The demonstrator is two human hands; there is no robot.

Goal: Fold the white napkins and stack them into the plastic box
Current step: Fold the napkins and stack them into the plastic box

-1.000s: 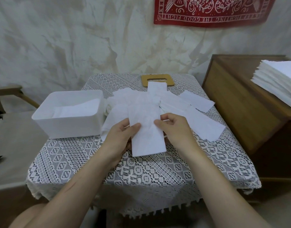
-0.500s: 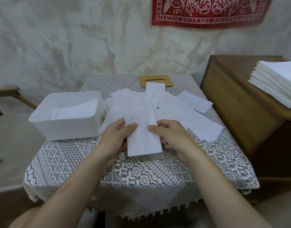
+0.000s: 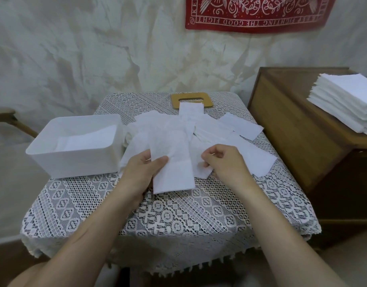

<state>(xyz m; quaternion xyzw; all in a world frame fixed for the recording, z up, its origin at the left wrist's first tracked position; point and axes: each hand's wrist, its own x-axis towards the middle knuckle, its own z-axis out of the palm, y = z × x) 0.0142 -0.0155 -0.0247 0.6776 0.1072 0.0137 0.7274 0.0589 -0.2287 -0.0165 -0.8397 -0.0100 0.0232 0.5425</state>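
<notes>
Half a second ago both hands pinched the folded napkin point(image 3: 174, 168). Now only the left hand point(image 3: 145, 168) grips it, thumb across the top and fingers hidden beneath, just right of the plastic box point(image 3: 74, 164). The right hand point(image 3: 226, 162) has let go and moved farther right of the box. Its fingers are curled over the loose napkins point(image 3: 251, 154); whether they pinch a corner cannot be told.

The box holds a flat napkin point(image 3: 85, 139). The loose napkins fan out right of the box, overlapping one another, and the held napkin covers part of them. A tan wooden piece with a slot point(image 3: 187, 98) lies beyond and right of the box, partly covered by one napkin. Far right of the box, a wooden cabinet point(image 3: 292, 131) bears a napkin stack point(image 3: 348, 100).
</notes>
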